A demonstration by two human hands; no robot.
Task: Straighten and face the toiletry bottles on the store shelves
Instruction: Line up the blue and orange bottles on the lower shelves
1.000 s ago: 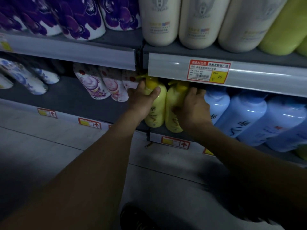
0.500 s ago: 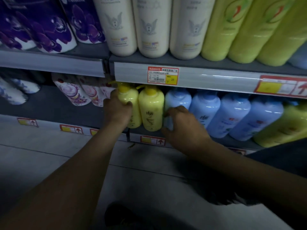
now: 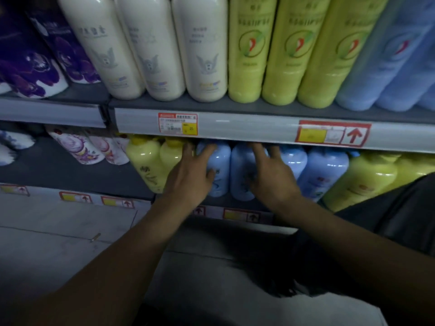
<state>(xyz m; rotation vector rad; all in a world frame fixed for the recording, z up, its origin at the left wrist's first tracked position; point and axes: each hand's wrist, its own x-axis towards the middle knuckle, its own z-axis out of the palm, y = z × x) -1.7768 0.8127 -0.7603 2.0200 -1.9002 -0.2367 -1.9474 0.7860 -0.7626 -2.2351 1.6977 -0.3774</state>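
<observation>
Down on the lower shelf, the flowered bottles at the far left lean over, and beside them two yellow bottles stand close together, tipped a little. Next comes the left hand: its fingers lie over the shoulder of the first blue bottle and the thumb hooks across the front, so it holds that bottle. Touching it is the second blue bottle, and the right hand rests on that one's far side with fingers stretched out fairly straight, pressing rather than gripping. The two hands sit near each other, one bottle apart. Beyond them more blue bottles and some yellow-green bottles run on to the right, leaning. To my eye the person is working along this row and is now on the blue ones. The next move looks like a small twist and push, bringing each label to the front and setting the bottles upright in line under the price tag, without knocking the neighbours.
</observation>
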